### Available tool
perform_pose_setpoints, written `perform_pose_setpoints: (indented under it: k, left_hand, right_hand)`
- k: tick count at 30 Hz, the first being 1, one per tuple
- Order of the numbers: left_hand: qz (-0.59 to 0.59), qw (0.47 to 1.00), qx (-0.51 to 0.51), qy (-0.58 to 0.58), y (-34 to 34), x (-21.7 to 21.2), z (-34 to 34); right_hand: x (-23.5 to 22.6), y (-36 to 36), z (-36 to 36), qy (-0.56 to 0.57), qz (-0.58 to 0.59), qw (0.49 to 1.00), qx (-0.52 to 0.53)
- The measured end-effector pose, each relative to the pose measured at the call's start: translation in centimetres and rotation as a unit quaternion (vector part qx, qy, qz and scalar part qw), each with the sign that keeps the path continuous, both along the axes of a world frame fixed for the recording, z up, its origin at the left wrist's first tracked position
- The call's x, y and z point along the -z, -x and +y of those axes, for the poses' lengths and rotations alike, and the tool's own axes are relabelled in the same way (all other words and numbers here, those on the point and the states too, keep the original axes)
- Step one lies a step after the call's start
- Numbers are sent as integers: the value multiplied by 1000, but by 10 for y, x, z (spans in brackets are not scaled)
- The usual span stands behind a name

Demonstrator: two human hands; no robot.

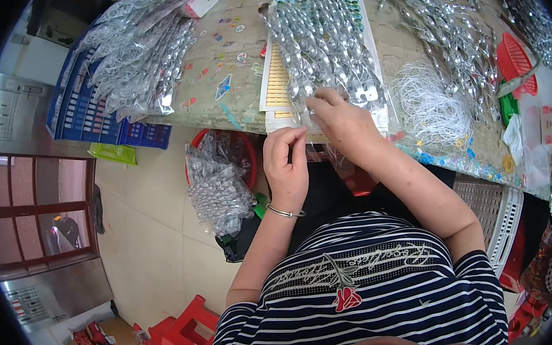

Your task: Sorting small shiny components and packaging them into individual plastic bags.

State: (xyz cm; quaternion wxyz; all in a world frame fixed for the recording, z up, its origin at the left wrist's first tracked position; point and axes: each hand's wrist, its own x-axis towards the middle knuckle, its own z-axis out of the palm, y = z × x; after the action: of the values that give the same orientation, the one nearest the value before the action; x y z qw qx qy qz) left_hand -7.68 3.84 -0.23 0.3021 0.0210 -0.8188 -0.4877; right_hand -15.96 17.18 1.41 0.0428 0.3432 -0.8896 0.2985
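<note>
Silver twisted spiral strips [322, 37] in clear plastic lie across sheets of printed stickers [280, 75] at the table's near edge. Over their near end is my right hand [345, 121], its fingers bent and closed at the plastic; what lies between the fingertips is hidden. Just off the table edge, my left hand [284, 163] has its thumb and forefinger pressed together, the other fingers curled. Anything in that pinch is too small to make out. A loose heap of white string [432, 104] lies right of the strips.
More bagged silver strips [136, 51] pile over a blue crate [93, 109] at the left. Others [449, 34] lie at the far right, near a red basket [516, 65]. Below the table stands a red tub [251, 161] with bagged strips; a red stool [189, 331] is behind.
</note>
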Motion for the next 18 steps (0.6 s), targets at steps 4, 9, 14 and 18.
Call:
perform_pose_setpoints:
  k: [4,9,14,18]
  left_hand:
    - [9,1000,3,19,1,0,0]
    - [27,999,10,34,1,-2,-1]
    - [23,999,15,22,0,-6,3]
    - [0,1000,22,7,2,1,1]
  right_hand:
    - [-6,0,-6,-25,11,1000,14]
    - [-3,2,-8,-83,44,995,18]
    - [-4,4,-9,-16,44,998,36]
    - [-4,4,-9,-80,50,995,43]
